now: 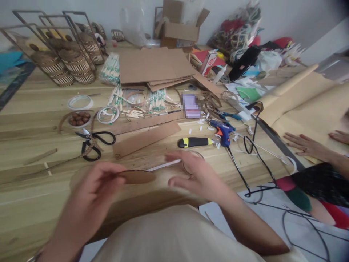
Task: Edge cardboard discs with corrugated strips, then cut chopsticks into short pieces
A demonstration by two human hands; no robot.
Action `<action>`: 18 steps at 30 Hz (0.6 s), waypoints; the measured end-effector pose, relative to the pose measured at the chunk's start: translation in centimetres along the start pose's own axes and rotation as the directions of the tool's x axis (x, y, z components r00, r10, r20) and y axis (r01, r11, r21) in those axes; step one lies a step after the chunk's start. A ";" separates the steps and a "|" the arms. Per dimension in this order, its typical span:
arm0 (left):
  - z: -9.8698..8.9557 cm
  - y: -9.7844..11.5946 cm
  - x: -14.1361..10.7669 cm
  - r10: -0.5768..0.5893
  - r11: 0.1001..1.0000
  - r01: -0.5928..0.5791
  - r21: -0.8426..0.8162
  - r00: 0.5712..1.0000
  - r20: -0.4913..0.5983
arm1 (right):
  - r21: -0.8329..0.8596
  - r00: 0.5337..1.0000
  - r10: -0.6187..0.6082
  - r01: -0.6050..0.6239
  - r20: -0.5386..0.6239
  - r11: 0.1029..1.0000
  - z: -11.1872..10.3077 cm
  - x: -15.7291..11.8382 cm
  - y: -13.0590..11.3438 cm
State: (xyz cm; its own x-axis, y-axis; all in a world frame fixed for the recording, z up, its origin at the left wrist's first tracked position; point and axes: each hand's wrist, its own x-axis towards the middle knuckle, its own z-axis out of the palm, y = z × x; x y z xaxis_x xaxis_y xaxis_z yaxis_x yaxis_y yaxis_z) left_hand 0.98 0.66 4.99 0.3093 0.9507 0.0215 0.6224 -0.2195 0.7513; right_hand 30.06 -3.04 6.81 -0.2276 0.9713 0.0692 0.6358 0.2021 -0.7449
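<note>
My left hand point(91, 196) pinches the edge of a thin brown disc point(140, 177), which looks like cardboard and is seen almost edge-on. From the disc a narrow white strip point(163, 166) runs toward my right hand point(197, 178). That hand is slightly blurred, its thumb and fingers apart, and the strip's far end passes behind the fingers. A thin hoop point(201, 155) shows partly behind my right hand. Just beyond lie a black and yellow utility knife point(195, 142), a blue glue gun point(224, 133) and a cardboard strip point(148, 139). Black-handled scissors point(91, 151) lie beyond my left hand.
Two tape rolls point(80, 102) and a bowl of brown nuts point(79, 118) sit at left. Several bamboo lanterns point(76, 63) stand behind them. Cardboard sheets point(158, 65) lie at the back. At right, a co-worker's hand point(305, 145) rests on brown paper point(308, 105); the glue gun's cable point(237, 171) trails nearby.
</note>
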 end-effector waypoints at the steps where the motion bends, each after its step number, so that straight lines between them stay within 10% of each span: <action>1: 1.4 1.7 0.4 0.041 0.997 -0.040 -0.066 0.999 0.011 | 0.090 0.997 -0.038 0.033 0.062 0.995 0.9 0.1 -0.3; 6: 4.4 1.7 1.4 0.196 0.978 -0.204 0.046 0.972 0.130 | 0.213 0.994 0.082 -0.095 0.072 0.972 3.4 0.3 1.0; 11: 2.6 -4.1 0.6 0.297 0.800 -0.320 0.508 0.946 0.128 | 0.128 0.992 0.088 -0.098 0.085 0.987 2.7 0.8 2.8; 18: 1.7 -5.1 0.1 0.212 0.818 -0.256 0.515 0.967 0.145 | 0.020 0.970 0.040 -0.046 0.241 0.999 3.3 3.1 2.4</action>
State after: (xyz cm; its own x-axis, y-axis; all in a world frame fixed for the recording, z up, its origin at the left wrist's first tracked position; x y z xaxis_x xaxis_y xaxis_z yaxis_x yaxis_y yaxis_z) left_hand -0.96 1.50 0.04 0.5349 0.8407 0.0844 0.8000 -0.5361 0.2695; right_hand 28.45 -0.01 3.08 -0.3732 0.9196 -0.1230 0.6312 0.1545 -0.7601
